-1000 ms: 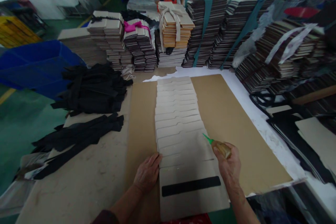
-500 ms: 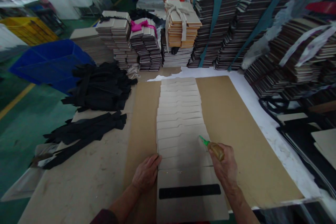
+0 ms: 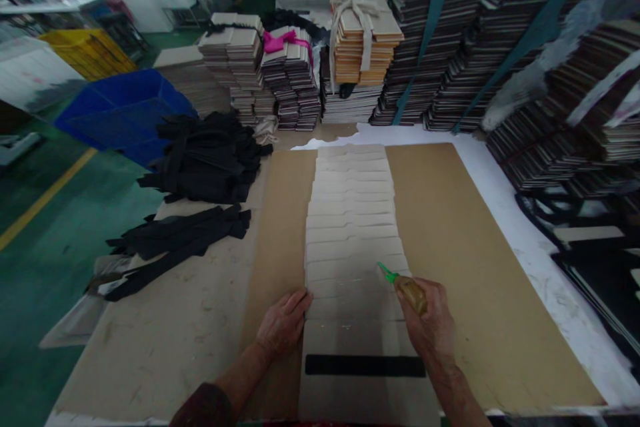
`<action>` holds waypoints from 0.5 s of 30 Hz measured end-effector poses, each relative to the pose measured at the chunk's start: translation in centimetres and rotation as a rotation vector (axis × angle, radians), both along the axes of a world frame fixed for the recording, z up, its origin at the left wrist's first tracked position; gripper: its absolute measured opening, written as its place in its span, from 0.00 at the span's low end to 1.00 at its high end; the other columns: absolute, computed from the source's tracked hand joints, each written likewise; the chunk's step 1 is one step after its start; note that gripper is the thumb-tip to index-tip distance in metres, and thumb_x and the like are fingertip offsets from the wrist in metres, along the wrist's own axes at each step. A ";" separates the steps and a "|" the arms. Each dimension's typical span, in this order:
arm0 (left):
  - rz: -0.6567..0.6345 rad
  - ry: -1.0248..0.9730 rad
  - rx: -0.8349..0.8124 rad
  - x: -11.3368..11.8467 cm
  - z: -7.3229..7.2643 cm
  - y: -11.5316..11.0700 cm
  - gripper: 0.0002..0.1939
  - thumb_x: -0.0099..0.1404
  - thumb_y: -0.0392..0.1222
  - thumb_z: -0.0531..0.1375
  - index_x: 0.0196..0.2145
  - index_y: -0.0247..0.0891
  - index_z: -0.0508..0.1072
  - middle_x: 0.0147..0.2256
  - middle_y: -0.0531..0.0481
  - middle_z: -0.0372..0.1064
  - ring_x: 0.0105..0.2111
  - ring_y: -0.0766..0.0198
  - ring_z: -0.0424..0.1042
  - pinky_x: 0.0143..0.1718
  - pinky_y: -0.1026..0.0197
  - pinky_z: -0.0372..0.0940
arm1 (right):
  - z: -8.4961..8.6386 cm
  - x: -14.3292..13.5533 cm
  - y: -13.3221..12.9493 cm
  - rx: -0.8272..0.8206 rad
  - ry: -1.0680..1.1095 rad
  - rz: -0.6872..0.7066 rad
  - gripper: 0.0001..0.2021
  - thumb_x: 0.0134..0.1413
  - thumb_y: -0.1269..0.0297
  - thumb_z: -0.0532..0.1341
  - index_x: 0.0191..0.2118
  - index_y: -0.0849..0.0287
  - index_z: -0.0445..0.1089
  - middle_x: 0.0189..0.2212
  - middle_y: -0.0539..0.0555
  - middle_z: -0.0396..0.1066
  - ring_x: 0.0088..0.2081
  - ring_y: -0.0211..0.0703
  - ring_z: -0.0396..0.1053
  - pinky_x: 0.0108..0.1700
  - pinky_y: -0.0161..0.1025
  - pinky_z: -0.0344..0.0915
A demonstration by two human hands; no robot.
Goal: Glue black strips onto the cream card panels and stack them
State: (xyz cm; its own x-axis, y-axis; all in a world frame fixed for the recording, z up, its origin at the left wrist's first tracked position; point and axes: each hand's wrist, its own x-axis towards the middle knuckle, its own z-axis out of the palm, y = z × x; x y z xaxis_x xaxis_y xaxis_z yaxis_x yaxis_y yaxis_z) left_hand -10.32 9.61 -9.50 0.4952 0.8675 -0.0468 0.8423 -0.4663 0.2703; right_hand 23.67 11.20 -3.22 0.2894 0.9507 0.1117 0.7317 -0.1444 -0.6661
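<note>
Overlapping grey-beige cardboard pieces (image 3: 353,238) run in a long column up the middle of the table. Across the nearest piece lies a black strip (image 3: 365,365). My right hand (image 3: 431,320) is closed around a small amber glue bottle (image 3: 413,295), its green nozzle (image 3: 387,273) pointing left and away, just over the right part of the column. The nozzle tip seems very close to the cardboard; contact cannot be made out. Against the column's left edge rests my left hand (image 3: 285,321), fingers stretched out and holding nothing. Small shiny spots show on the nearer pieces.
A brown board (image 3: 450,233) lies under the column. Black fabric strips (image 3: 210,157) are piled at the left, near a blue crate (image 3: 125,113). Tied board stacks (image 3: 367,37) line the back, and taller bundles (image 3: 440,47) stand at the right. A person is behind them.
The view has turned a little left, so the surroundings sit further right. The nozzle has shifted slightly against the cardboard. My left hand stays at the column's left edge.
</note>
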 end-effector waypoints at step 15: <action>0.009 -0.012 -0.045 0.3 0.1 -0.1 0.25 0.65 0.34 0.52 0.60 0.40 0.62 0.56 0.45 0.65 0.49 0.54 0.67 0.50 0.51 0.67 | 1.0 0.5 0.4 0.006 -0.043 -0.010 0.21 0.56 0.44 0.57 0.46 0.55 0.66 0.41 0.56 0.66 0.41 0.50 0.68 0.39 0.46 0.67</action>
